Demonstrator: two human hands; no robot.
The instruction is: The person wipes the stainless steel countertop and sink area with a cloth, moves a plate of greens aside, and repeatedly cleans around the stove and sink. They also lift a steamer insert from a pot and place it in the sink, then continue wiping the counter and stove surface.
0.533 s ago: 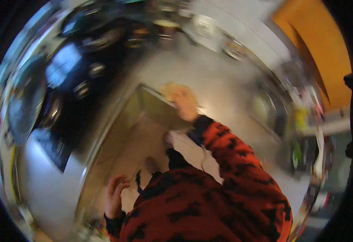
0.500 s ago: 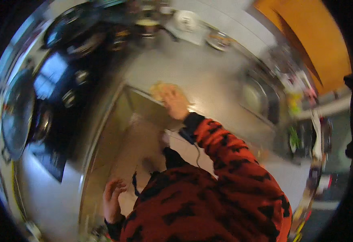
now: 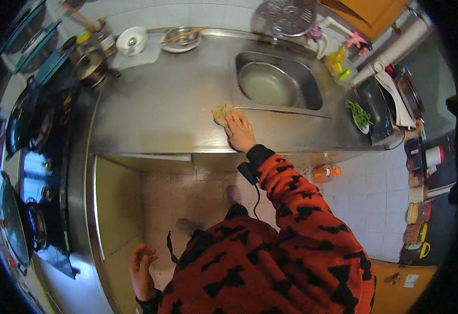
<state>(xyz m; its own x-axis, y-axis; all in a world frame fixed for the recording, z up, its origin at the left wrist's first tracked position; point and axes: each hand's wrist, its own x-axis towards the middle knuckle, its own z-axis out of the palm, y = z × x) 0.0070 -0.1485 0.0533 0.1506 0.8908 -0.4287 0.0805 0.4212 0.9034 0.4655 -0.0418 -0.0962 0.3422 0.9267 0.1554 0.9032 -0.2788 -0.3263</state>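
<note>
My right hand (image 3: 240,131) presses a crumpled tan cloth (image 3: 221,115) onto the steel countertop (image 3: 155,104), just left of the sink's front corner. The fingers lie over the cloth's right part and hold it against the metal. My left hand (image 3: 142,267) hangs low at the left, beside my body and below counter height. Its fingers are loosely bent and apart, with nothing in them. Into the sink (image 3: 312,94) is set a round metal basin (image 3: 270,86) with cloudy water.
A white bowl (image 3: 132,41) and a metal bowl (image 3: 183,39) with chopsticks stand at the back. On the left is a black gas stove (image 3: 56,172) with a wok (image 3: 14,220). Green vegetables (image 3: 358,115) sit in a dish right of the sink, near yellow bottles (image 3: 338,65).
My view has turned toward the right, bringing the sink more fully into sight. My right hand and the cloth are now nearer the sink. The left hand still hangs low.
</note>
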